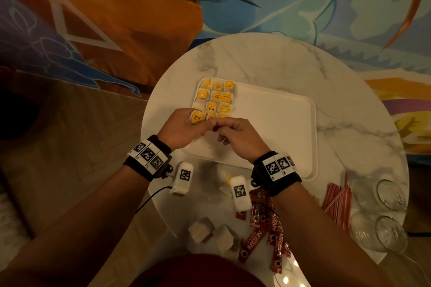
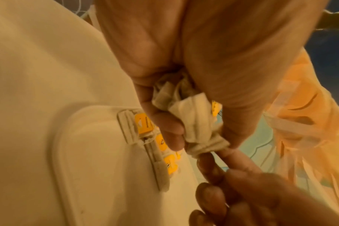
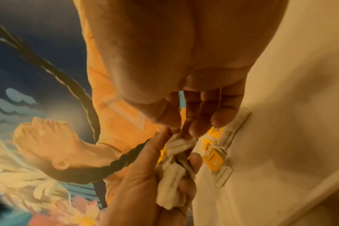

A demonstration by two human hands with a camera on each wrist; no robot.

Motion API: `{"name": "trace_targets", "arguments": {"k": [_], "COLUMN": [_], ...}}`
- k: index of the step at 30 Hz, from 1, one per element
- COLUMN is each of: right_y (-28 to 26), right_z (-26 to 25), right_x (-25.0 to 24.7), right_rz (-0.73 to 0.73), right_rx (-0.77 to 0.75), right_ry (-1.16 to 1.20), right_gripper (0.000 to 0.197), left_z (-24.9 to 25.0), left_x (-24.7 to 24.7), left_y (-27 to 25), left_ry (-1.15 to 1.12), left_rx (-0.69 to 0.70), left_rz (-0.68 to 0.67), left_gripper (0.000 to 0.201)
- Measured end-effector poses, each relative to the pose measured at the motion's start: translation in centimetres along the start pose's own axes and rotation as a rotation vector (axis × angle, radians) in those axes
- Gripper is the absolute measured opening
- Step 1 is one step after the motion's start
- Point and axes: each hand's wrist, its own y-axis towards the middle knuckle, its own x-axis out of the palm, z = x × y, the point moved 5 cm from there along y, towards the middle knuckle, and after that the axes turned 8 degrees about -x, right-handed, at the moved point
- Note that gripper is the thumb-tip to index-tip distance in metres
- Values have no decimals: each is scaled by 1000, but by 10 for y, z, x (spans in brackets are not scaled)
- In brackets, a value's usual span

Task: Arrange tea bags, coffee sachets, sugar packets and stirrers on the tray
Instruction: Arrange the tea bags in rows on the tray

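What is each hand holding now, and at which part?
The left hand grips a bunch of tea bags around their paper pouches. The right hand pinches the end of one bag sticking out of that bunch.

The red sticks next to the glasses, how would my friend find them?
Start at the round marble table and go to its right edge. The red stirrers lie fanned beside two glasses. They are thin and striped, unlike the wider red coffee sachets.

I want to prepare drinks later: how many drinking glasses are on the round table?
2. Both are at the table's right edge, beside the red stirrers: the farther glass and the nearer glass. None seems hidden.
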Motion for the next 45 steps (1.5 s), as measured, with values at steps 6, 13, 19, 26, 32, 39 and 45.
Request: {"name": "trace_targets", "arguments": {"k": [6, 13, 19, 26, 32, 39, 45], "right_y": [1, 7, 19, 28, 26, 13, 7], "right_z": [8, 13, 33, 32, 19, -6, -1], "right_x": [-5, -2, -3, 15, 13, 14, 15], "right_rz": [212, 286, 303, 231, 240, 194, 145], "right_rx": [-4, -19, 52, 52, 70, -75, -112], "right_ry": [-19, -55, -226, -591, -650, -294, -344], "right_gripper": [9, 16, 10, 11, 14, 16, 9], "left_z": [-10, -14, -38, -41, -37, -28, -26], "left_x": [2, -6, -35, -32, -21, 3, 12], "left_y": [1, 1, 2, -9, -15, -21, -23], "left_ry": [-247, -257, -562, -870, -802, -520, -296], "left_rx": [-193, -165, -411, -475, -357, -299, -256], "left_rz": [-91, -61, 155, -19, -107, -293, -314], "left_gripper": [17, 25, 13, 43, 43, 40, 33]}}
